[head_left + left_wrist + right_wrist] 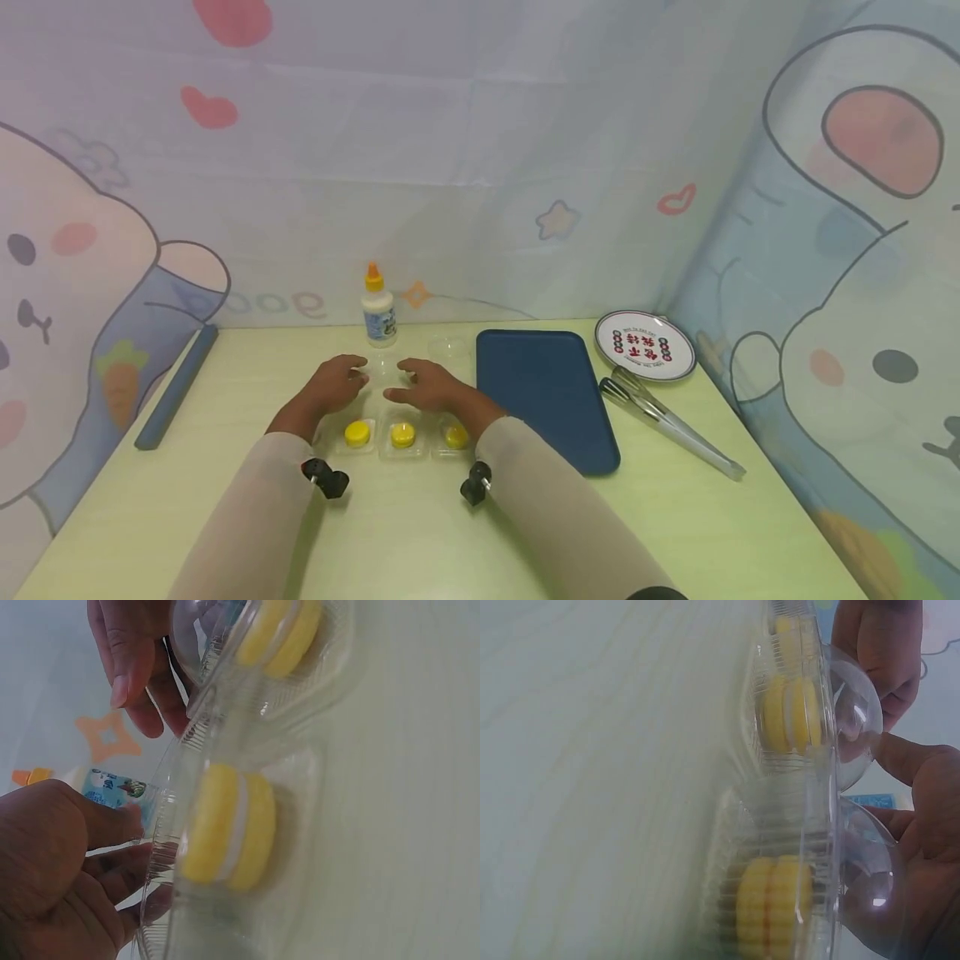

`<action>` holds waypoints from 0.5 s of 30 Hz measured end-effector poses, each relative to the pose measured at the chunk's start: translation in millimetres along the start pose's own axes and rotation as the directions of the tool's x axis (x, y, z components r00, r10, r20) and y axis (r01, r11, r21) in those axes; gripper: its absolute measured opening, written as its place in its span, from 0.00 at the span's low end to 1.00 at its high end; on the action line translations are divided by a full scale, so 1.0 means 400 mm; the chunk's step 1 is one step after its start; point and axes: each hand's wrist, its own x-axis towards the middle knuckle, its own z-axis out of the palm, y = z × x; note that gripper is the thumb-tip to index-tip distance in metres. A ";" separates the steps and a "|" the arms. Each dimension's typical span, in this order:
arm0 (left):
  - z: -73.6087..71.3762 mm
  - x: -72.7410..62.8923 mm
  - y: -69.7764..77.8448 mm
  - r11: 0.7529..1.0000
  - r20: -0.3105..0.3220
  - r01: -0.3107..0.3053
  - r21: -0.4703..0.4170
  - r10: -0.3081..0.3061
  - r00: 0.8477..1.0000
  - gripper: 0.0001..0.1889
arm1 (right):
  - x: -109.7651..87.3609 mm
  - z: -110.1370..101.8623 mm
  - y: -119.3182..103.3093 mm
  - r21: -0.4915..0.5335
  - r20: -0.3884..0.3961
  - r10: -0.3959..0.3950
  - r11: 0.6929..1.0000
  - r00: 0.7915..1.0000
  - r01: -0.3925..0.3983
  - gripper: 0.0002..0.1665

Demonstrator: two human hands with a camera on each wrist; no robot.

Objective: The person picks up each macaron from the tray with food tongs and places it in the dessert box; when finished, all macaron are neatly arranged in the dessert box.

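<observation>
Three yellow macarons sit in a row of clear plastic boxes with rounded, domed parts. In the head view they are the left macaron, the middle macaron and the right macaron. Just behind this row, my left hand and right hand face each other, fingers loosely bent and a gap between them. The left wrist view has my left thumb and fingers right at the ribbed rim of a clear box. From the right wrist, my right thumb meets a clear dome, overlapping it.
A glue bottle stands behind the hands, at the wall. To the right lie a dark blue tray, a printed plate and metal tongs. A grey-blue bar lies along the left edge. Another clear dome sits behind my right hand.
</observation>
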 end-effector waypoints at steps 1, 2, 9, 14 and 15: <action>0.001 -0.001 0.000 1.000 -0.011 0.000 0.005 0.000 1.000 0.25 | 0.002 0.000 0.002 0.002 -0.006 -0.003 1.000 1.000 0.003 0.44; 0.000 -0.003 0.001 1.000 -0.026 -0.008 0.013 0.009 1.000 0.24 | 0.003 0.001 0.005 0.006 -0.012 -0.012 1.000 1.000 0.013 0.44; -0.005 -0.011 0.008 0.997 -0.076 0.029 -0.065 -0.034 0.996 0.20 | 0.000 -0.012 0.000 0.072 -0.041 -0.075 0.994 0.996 0.078 0.39; -0.007 -0.016 0.011 0.989 -0.088 0.042 -0.140 -0.055 0.995 0.21 | 0.002 -0.013 -0.006 0.028 -0.078 -0.068 0.997 0.995 0.070 0.35; -0.008 -0.018 0.011 0.988 -0.090 0.036 -0.150 -0.050 0.995 0.21 | 0.002 -0.012 -0.006 0.023 -0.088 -0.065 0.997 0.994 0.067 0.35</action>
